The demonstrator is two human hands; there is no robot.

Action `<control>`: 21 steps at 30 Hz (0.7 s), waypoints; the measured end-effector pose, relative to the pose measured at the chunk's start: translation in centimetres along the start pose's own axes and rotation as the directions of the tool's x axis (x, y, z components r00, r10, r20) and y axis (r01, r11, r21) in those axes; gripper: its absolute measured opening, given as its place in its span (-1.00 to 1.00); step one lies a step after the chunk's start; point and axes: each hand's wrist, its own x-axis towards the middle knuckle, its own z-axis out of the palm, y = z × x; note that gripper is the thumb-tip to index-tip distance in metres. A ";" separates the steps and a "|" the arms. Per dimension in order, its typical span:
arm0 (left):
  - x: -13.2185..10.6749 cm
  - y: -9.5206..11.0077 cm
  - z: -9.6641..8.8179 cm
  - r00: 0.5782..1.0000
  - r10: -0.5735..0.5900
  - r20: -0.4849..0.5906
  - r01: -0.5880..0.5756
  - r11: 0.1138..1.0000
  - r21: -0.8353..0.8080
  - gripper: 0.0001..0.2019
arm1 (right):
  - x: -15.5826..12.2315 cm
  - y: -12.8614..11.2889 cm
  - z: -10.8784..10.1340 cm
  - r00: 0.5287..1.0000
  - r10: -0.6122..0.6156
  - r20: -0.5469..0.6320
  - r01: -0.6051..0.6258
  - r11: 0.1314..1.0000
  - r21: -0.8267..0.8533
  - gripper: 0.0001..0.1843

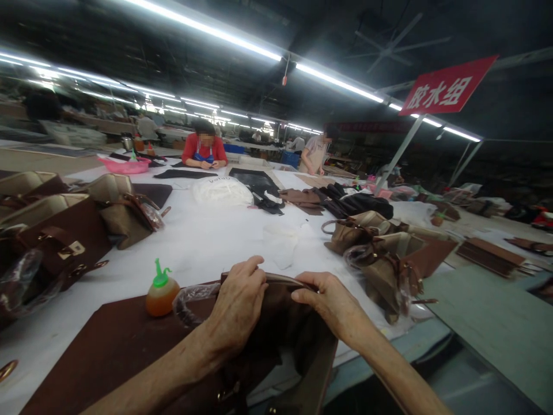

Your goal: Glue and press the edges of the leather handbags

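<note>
A dark brown handbag (pixel 298 334) stands tilted in front of me, its inside partly in shadow. My left hand (pixel 242 302) is closed over the left part of its upper edge, fingers bent. On the right part of the same edge, my right hand (pixel 330 297) pinches the rim between thumb and fingers. A plastic-wrapped handle (pixel 194 302) sticks out left of my left hand. Close by is a squeeze bottle (pixel 162 297) of orange liquid with a green nozzle, on a large dark brown leather piece (pixel 116 346).
Brown handbags (pixel 64 242) stand at the left, and more handbags (pixel 380 253) at the right. Farther back lie a white plastic bag (pixel 222 191), black pieces (pixel 358 202) and a pink basin (pixel 125 166). A person in red (pixel 204 148) and another person (pixel 315 155) work across the white table (pixel 207 242).
</note>
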 end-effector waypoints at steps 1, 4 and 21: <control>0.2 0.0 0.2 1.000 -0.001 0.004 0.001 1.000 0.018 -0.81 | -0.1 -0.2 -0.1 1.000 -0.011 -0.013 0.010 0.998 -0.057 -0.84; 0.7 0.1 0.4 1.000 -0.021 0.015 0.021 0.999 0.032 -0.80 | -0.2 -0.8 -0.4 0.997 -0.046 -0.063 0.033 0.980 -0.198 -0.86; 1.0 0.3 0.5 0.999 -0.037 -0.016 0.037 0.999 0.007 -0.79 | 0.1 -1.9 -0.6 0.986 -0.161 -0.041 0.120 0.860 -0.495 -0.78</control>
